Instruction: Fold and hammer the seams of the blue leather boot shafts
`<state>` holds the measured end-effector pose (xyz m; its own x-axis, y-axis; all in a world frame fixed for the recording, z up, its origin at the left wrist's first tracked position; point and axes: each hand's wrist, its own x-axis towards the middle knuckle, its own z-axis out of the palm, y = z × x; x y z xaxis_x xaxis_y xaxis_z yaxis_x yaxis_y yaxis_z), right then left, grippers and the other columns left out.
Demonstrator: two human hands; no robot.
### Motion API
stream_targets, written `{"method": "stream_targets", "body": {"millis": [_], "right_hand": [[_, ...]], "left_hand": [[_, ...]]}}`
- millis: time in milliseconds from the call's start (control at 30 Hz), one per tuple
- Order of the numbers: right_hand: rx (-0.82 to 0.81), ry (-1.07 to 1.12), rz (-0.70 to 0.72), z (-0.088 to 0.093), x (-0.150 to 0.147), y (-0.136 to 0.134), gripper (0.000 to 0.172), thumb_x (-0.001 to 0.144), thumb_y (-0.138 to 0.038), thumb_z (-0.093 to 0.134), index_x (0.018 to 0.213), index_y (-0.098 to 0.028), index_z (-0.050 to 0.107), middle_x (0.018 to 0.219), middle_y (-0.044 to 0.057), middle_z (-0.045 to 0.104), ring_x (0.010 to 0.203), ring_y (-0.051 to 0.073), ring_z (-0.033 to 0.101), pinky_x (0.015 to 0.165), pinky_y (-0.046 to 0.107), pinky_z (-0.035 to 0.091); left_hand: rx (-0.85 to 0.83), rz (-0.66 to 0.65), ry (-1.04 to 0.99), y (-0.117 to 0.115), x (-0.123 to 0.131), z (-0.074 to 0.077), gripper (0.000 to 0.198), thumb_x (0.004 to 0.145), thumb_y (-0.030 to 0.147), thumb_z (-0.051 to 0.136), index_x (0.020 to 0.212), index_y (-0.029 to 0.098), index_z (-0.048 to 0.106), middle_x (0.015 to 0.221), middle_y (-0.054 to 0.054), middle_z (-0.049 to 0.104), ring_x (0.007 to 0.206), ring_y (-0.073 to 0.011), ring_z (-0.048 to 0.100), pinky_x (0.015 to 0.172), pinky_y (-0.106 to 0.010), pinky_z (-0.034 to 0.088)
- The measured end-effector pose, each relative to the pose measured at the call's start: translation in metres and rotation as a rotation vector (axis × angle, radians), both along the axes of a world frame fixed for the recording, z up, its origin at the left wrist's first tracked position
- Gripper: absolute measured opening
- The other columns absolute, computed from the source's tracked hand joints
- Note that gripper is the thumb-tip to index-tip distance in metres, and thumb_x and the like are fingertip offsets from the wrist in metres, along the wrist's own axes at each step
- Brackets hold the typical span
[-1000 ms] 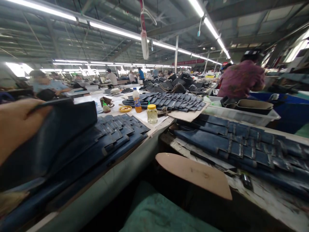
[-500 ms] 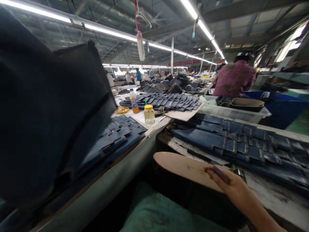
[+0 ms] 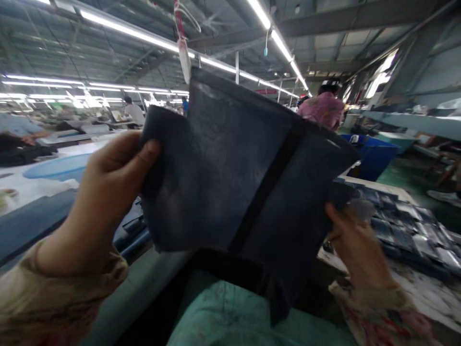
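Note:
A dark blue leather-like panel (image 3: 223,163) with a black strip running slantwise across it is held up in front of me. My left hand (image 3: 118,178) pinches its left edge, thumb on the near face and fingers behind. At the right end, my right hand (image 3: 355,240) grips the panel with the thumb at its edge; these fingers are partly blurred. A small greyish thing shows by the right fingers, too smeared to name. The panel hangs above my green-covered lap (image 3: 230,317) and hides much of the tables behind it.
Overlapping dark blue pieces (image 3: 406,226) lie on the right-hand table. More dark blue material (image 3: 39,221) and a light-blue basin (image 3: 59,167) are on the left. A blue bin (image 3: 374,156) stands beyond, near a person in a pink top (image 3: 324,109).
The panel has come from the far left to the middle, with my left hand now visible on it. My right hand has risen from the beige oval board to the panel's right end.

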<state>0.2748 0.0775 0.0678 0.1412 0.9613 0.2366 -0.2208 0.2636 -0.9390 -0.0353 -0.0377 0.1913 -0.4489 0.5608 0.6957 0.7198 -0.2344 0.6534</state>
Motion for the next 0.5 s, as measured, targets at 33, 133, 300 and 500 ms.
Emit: {"method": "stream_targets", "body": {"millis": [33,133,300,500], "right_hand": [[0.072,-0.123,-0.125,0.017,0.007,-0.002,0.034,0.066,-0.047,0.072,0.09,-0.024,0.065,0.092,0.0,0.067,0.086,0.022,0.062,0.07,0.033,0.052],[0.269,-0.586,-0.314,0.061,0.018,-0.009,0.021,0.073,-0.048,0.067,0.082,-0.03,0.065,0.079,-0.001,0.063,0.077,0.022,0.058,0.062,0.031,0.045],[0.549,-0.827,-0.152,0.082,-0.005,0.004,0.026,0.079,-0.047,0.06,0.08,-0.022,0.061,0.068,0.0,0.055,0.06,0.015,0.048,0.054,0.028,0.036],[0.625,-0.923,-0.055,0.075,-0.036,0.029,0.032,0.079,-0.043,0.056,0.061,-0.018,0.048,0.055,-0.004,0.041,0.052,0.01,0.038,0.05,0.024,0.03]], "left_hand": [[-0.018,-0.06,-0.046,0.005,-0.007,-0.009,0.04,0.076,0.042,0.058,0.099,0.011,0.064,0.081,0.003,0.061,0.085,-0.0156,0.058,0.079,-0.03,0.047],[-0.087,-0.206,-0.172,0.022,-0.037,-0.044,0.04,0.071,0.039,0.063,0.101,0.013,0.064,0.094,0.0,0.066,0.089,-0.0153,0.057,0.082,-0.026,0.046],[-0.183,-0.181,-0.352,0.039,-0.075,-0.097,0.049,0.065,0.041,0.067,0.105,0.013,0.063,0.093,-0.002,0.067,0.075,-0.0141,0.055,0.064,-0.023,0.046],[-0.206,-0.207,-0.559,0.049,-0.086,-0.135,0.05,0.059,0.039,0.071,0.101,0.014,0.061,0.098,-0.004,0.066,0.082,-0.0159,0.058,0.077,-0.027,0.048]]}}
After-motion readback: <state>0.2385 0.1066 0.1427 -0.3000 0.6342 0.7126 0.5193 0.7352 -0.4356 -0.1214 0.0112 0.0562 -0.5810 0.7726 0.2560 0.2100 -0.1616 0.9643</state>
